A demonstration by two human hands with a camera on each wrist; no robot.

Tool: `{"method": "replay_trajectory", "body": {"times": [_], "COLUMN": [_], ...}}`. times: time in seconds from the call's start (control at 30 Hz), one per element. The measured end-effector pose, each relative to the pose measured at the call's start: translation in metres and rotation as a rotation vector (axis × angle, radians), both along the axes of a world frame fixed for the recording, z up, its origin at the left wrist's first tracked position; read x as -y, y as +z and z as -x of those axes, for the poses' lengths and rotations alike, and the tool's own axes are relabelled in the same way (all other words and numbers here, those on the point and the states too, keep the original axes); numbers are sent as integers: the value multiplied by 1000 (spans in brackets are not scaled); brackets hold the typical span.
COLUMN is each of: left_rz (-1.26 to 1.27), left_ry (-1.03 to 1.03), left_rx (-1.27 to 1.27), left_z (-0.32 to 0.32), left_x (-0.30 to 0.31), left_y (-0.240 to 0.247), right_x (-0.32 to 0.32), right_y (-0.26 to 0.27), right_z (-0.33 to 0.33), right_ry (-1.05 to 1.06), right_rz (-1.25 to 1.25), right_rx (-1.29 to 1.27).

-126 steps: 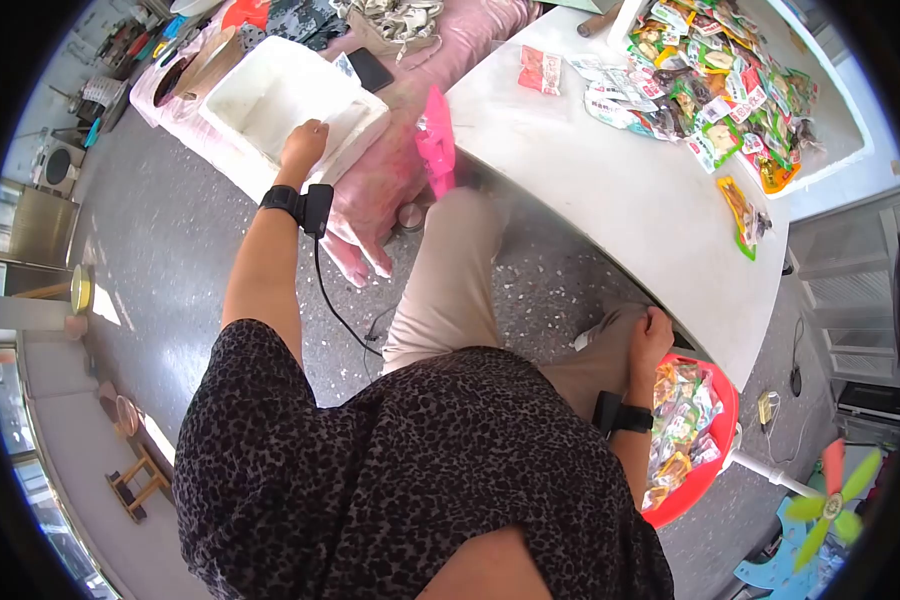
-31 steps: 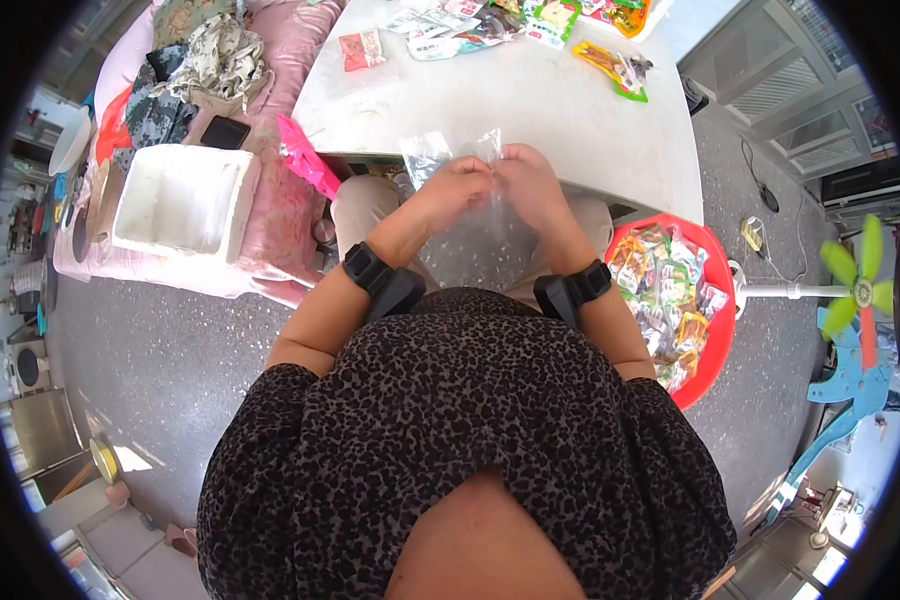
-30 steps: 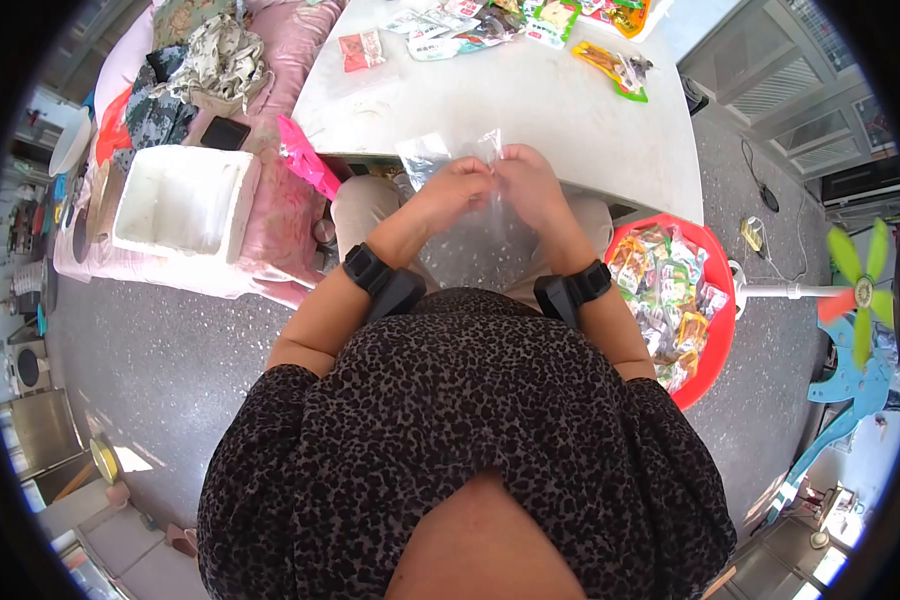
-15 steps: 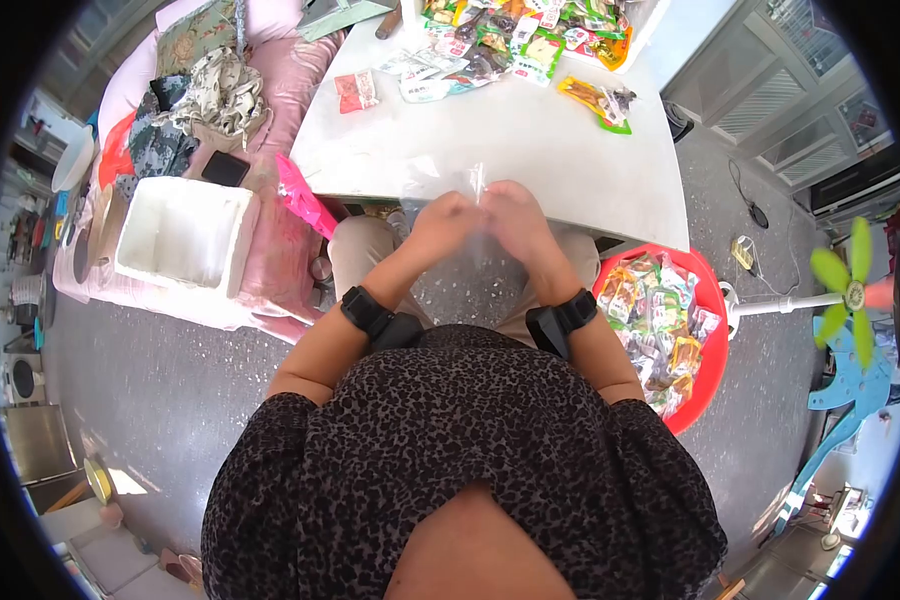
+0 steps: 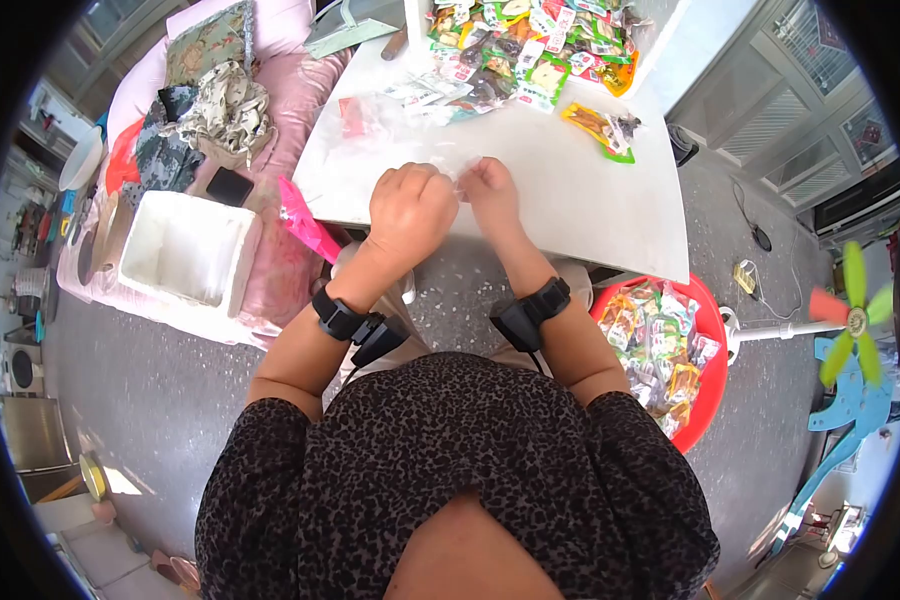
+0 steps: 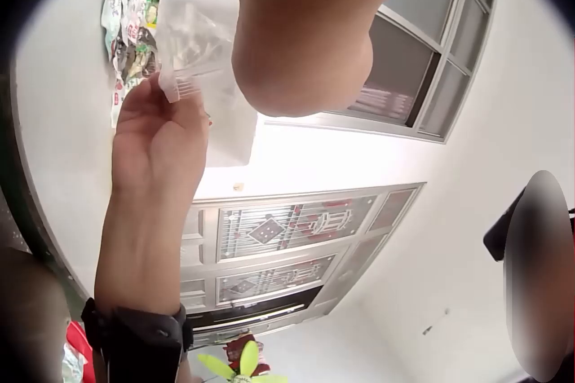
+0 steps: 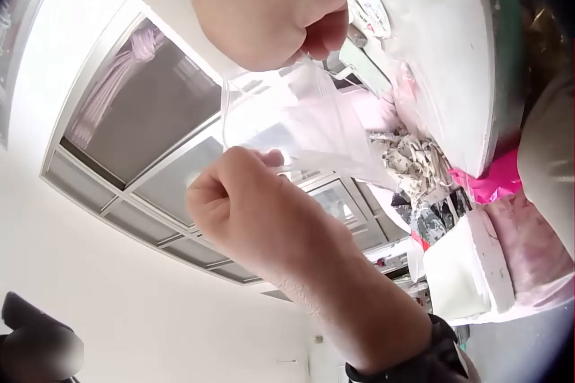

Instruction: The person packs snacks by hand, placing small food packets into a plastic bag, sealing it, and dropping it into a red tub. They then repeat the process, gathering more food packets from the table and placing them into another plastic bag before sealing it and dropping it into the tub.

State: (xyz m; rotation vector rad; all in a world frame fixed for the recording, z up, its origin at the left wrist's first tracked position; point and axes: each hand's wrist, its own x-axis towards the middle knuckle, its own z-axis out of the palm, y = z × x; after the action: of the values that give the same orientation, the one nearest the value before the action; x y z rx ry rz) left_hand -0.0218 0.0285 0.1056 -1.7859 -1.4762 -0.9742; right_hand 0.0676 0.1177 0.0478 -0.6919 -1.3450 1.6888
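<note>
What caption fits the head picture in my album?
Left hand and right hand hold a clear bag over a white table, beside a red tub of packets.

I had passing room over the tabletop (image 5: 590, 210) to the right of the right hand (image 5: 492, 200). The packets (image 5: 550, 50) heaped beyond both hands barred the way ahead, and the foam box (image 5: 160, 275) obstructed low movement left of the left hand (image 5: 413, 215).

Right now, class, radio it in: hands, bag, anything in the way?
Left hand and right hand both gripping clear bag. Bag over white table. Food packets farther back, clear of hands.
</note>
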Motion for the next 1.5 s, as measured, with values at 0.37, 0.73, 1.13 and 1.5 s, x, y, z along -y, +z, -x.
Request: {"method": "replay_trajectory", "body": {"times": [0.37,0.73,1.13,1.5], "left_rz": [550,542,510,421], "left_ry": [141,47,5,-42], "left_rx": [576,466,438,431], "left_z": [15,19,17,17], "left_x": [-57,-64,-62,-59], "left_y": [-136,-151,-145,-144], "right_x": [-73,-192,-236,-204], "right_y": [-99,-90,-119,-79], "right_z": [2,26,80,47], "right_ry": [-40,122,-233,-392], "right_rz": [-592,172,-244,-313], "right_rx": [625,252,398,637]}}
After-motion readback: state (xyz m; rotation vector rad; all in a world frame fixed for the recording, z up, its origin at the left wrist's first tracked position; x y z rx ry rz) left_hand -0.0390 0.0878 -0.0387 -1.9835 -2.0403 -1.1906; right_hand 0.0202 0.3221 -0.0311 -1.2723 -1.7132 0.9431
